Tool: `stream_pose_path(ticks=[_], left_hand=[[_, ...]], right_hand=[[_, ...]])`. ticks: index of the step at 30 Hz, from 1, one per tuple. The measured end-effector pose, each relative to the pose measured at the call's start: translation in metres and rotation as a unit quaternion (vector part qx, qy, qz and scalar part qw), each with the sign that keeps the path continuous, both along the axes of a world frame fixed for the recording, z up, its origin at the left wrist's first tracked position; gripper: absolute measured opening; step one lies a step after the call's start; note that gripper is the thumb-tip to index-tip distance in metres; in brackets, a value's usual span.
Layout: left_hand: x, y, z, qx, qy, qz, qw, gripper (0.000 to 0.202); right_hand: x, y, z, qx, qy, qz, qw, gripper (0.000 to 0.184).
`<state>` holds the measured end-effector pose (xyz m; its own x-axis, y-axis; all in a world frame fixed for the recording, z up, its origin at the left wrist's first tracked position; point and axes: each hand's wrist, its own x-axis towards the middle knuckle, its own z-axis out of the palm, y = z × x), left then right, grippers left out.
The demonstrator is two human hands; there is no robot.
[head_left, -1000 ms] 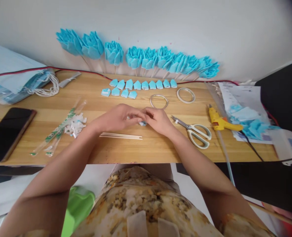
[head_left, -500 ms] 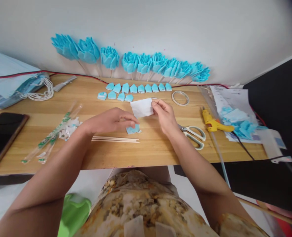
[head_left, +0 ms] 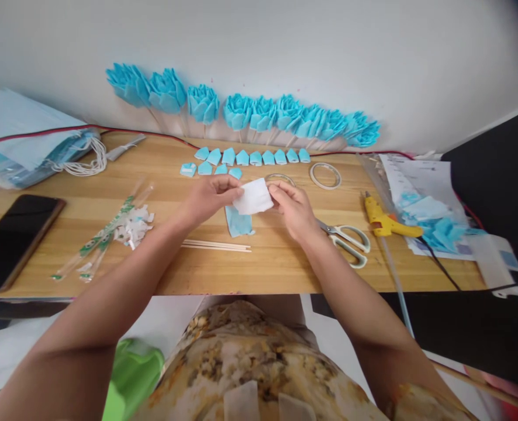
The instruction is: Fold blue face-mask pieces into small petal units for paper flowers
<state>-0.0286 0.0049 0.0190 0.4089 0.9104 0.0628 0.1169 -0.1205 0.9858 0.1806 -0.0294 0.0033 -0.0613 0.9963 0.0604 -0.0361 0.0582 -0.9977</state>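
Note:
My left hand (head_left: pixel 209 199) and my right hand (head_left: pixel 294 207) are both pinched on a small white sheet (head_left: pixel 254 197) held between them above the wooden table (head_left: pixel 276 263). A light blue strip (head_left: pixel 238 223) hangs down from under the sheet toward the tabletop. Thin wooden sticks (head_left: pixel 217 245) lie on the table just below my left hand. Behind my hands lie two rows of small folded blue petals (head_left: pixel 248 159).
Blue paper flowers on sticks (head_left: pixel 241 111) lean on the wall. Two tape rings (head_left: pixel 325 174), scissors (head_left: pixel 346 238) and a yellow glue gun (head_left: pixel 388 221) lie right of my hands. A phone (head_left: pixel 16 237), plastic wrappers (head_left: pixel 110 228) and bagged face masks (head_left: pixel 31 152) are at left.
My left hand rose from the blue piece on the table and joined the right hand on the white sheet. The blue piece has unfolded into a hanging strip.

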Motion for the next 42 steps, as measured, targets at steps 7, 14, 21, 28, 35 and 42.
stream_pose_path(ticks=[7,14,21,28,35,42], left_hand=[[-0.015,0.008,0.011,-0.021,-0.083,0.044,0.995,0.027],[-0.025,0.012,0.019,-0.033,-0.098,0.061,0.993,0.020],[-0.035,0.017,0.009,-0.073,-0.063,0.012,0.995,0.021],[-0.025,0.009,0.008,0.047,0.154,-0.115,0.980,0.033],[0.000,-0.003,0.009,0.196,0.126,0.000,0.972,0.036],[0.007,-0.012,0.009,0.099,0.095,0.015,0.990,0.026]], right_hand=[[-0.002,-0.001,-0.005,0.021,-0.148,0.041,0.988,0.032],[-0.008,-0.005,-0.007,0.162,-0.428,0.061,0.887,0.027],[0.001,0.003,-0.006,0.105,-0.399,0.011,0.911,0.002],[0.020,0.014,0.000,0.035,-0.091,-0.042,0.994,0.026],[0.009,0.006,0.007,0.024,-0.081,-0.003,0.996,0.049],[-0.001,0.004,0.015,0.029,-0.073,0.019,0.997,0.057]])
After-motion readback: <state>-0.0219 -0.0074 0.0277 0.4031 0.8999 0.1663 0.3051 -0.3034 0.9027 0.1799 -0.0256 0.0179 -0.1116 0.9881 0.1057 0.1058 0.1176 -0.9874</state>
